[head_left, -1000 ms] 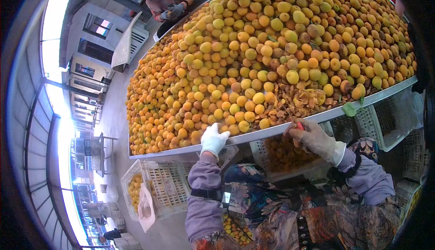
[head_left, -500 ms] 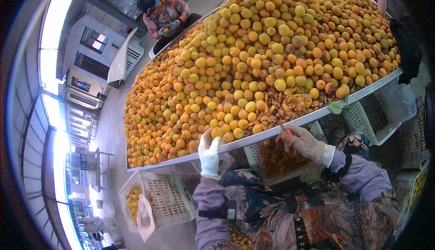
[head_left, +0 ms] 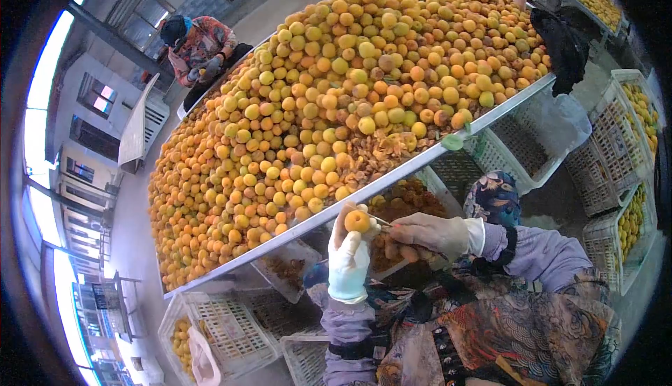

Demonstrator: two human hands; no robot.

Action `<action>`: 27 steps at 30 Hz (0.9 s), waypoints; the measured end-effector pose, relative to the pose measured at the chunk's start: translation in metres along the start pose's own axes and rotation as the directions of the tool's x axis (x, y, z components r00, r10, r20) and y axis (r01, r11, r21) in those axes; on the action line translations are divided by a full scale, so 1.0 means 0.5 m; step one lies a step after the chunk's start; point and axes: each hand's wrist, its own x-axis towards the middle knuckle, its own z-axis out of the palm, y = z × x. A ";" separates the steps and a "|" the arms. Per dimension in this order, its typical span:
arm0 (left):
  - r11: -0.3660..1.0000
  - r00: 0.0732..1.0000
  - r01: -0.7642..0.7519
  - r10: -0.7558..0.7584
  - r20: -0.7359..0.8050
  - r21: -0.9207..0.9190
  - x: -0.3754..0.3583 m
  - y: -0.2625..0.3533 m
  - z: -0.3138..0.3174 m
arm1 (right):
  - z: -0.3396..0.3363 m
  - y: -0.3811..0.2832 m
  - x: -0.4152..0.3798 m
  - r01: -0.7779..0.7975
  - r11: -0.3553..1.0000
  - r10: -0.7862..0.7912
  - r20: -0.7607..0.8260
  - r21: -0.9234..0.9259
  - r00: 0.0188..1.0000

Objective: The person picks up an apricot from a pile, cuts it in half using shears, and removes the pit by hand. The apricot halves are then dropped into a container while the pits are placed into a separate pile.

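An apricot (head_left: 358,221) sits in the fingers of my left hand (head_left: 348,263), which wears a white glove with bare fingertips. My right hand (head_left: 430,235), gloved too, grips a thin, pointed tool (head_left: 381,222) with a bit of red near the fingers; the exact kind of tool I cannot tell. Its tip reaches the right side of the apricot. Both hands are just in front of the metal rim (head_left: 392,183) of a table heaped with apricots (head_left: 301,113). Brownish peels and scraps (head_left: 378,151) lie among the fruit near that rim.
Below the hands stands a crate of peels (head_left: 413,200). White plastic crates (head_left: 231,323) stand at the lower left, and more crates with apricots (head_left: 630,225) at the right. Another person (head_left: 199,57) sits across the heap at the far left. A green leaf (head_left: 452,142) lies on the rim.
My left hand has come back from the heap with an apricot. My right hand has brought the tool across to it. The whole view has shifted, with the heap now further left.
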 end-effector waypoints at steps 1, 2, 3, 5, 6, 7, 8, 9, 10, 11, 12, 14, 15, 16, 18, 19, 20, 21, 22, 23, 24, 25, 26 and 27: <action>1.000 1.000 0.029 -0.029 0.010 -0.010 -0.003 0.001 0.002 | -0.001 0.003 -0.003 0.020 0.999 -0.019 0.018 -0.034 1.000; 0.999 0.999 0.031 -0.031 0.010 -0.015 -0.007 -0.001 -0.001 | -0.001 0.003 -0.007 0.015 0.999 -0.014 0.015 -0.035 1.000; 0.998 0.999 0.042 -0.040 0.029 -0.045 -0.008 -0.006 -0.006 | -0.002 0.002 -0.011 0.027 0.999 -0.026 -0.029 0.035 0.999; 0.998 0.998 0.047 -0.044 0.047 -0.050 -0.011 -0.016 -0.012 | -0.004 -0.004 -0.016 0.121 0.989 -0.114 -0.087 0.086 0.990; 0.998 0.998 0.048 -0.046 0.047 -0.051 -0.014 -0.016 -0.009 | -0.001 -0.012 -0.022 0.120 0.989 -0.112 -0.088 0.086 0.990; 0.999 0.998 0.053 -0.052 0.040 -0.013 -0.017 -0.014 -0.005 | 0.004 -0.025 -0.029 0.146 0.986 -0.137 -0.110 0.080 0.985; 0.998 0.998 0.057 -0.058 0.032 0.024 -0.020 -0.011 -0.001 | 0.008 -0.032 -0.032 0.171 0.983 -0.160 -0.131 0.071 0.978; 0.998 0.998 0.056 -0.057 0.030 0.018 -0.023 -0.010 0.000 | 0.011 -0.032 -0.027 0.161 0.967 -0.127 -0.173 0.197 0.977; 0.995 0.994 0.101 -0.101 0.050 0.006 -0.028 -0.011 0.003 | 0.014 -0.038 -0.030 0.152 0.969 -0.117 -0.179 0.195 0.977; 0.988 0.986 0.153 -0.152 0.073 -0.006 -0.034 -0.015 0.008 | 0.015 -0.050 -0.034 0.330 0.919 -0.271 -0.258 0.217 0.927; 0.986 0.983 0.168 -0.166 0.082 -0.014 -0.038 -0.018 0.016 | 0.016 -0.062 -0.032 0.501 0.837 -0.415 -0.344 0.218 0.842; 0.975 0.969 0.222 -0.219 0.115 -0.014 -0.049 -0.023 0.036 | 0.016 -0.079 -0.018 0.599 0.756 -0.462 -0.433 0.265 0.774; 0.973 0.967 0.230 -0.226 0.120 -0.028 -0.052 -0.026 0.046 | 0.018 -0.093 -0.019 0.650 0.723 -0.506 -0.462 0.233 0.728; 0.968 0.962 0.248 -0.242 0.126 -0.028 -0.057 -0.028 0.052 | 0.020 -0.098 -0.018 0.698 0.687 -0.548 -0.487 0.203 0.680; 0.955 0.946 0.295 -0.288 0.146 -0.030 -0.063 -0.028 0.062 | 0.022 -0.092 -0.014 0.716 0.670 -0.561 -0.500 0.194 0.660; 0.951 0.941 0.308 -0.301 0.152 -0.019 -0.064 -0.029 0.066 | 0.023 -0.092 -0.013 0.695 0.686 -0.533 -0.500 0.217 0.682; 0.950 0.941 0.310 -0.305 0.150 -0.017 -0.065 -0.030 0.067 | 0.024 -0.091 -0.013 0.672 0.700 -0.506 -0.498 0.241 0.705; 0.948 0.935 0.319 -0.315 0.164 0.000 -0.065 -0.031 0.068 | 0.022 -0.086 -0.013 0.653 0.723 -0.498 -0.486 0.225 0.719; 0.945 0.929 0.327 -0.324 0.178 0.017 -0.065 -0.032 0.069 | 0.021 -0.085 -0.016 0.653 0.723 -0.497 -0.487 0.226 0.719; 0.944 0.929 0.328 -0.326 0.178 0.016 -0.064 -0.035 0.069 | 0.020 -0.083 -0.018 0.634 0.739 -0.478 -0.486 0.226 0.731; 0.945 0.927 0.325 -0.325 0.187 0.030 -0.063 -0.040 0.066 | 0.020 -0.081 -0.019 0.614 0.756 -0.459 -0.485 0.227 0.744; 0.946 0.926 0.320 -0.322 0.197 0.044 -0.063 -0.044 0.064 | 0.019 -0.080 -0.019 0.612 0.757 -0.456 -0.486 0.229 0.746; 0.946 0.926 0.321 -0.323 0.197 0.043 -0.064 -0.046 0.065 | 0.017 -0.080 -0.018 0.615 0.760 -0.456 -0.501 0.211 0.736; 0.942 0.921 0.332 -0.335 0.199 0.047 -0.066 -0.049 0.066 | 0.016 -0.080 -0.018 0.617 0.763 -0.456 -0.516 0.193 0.725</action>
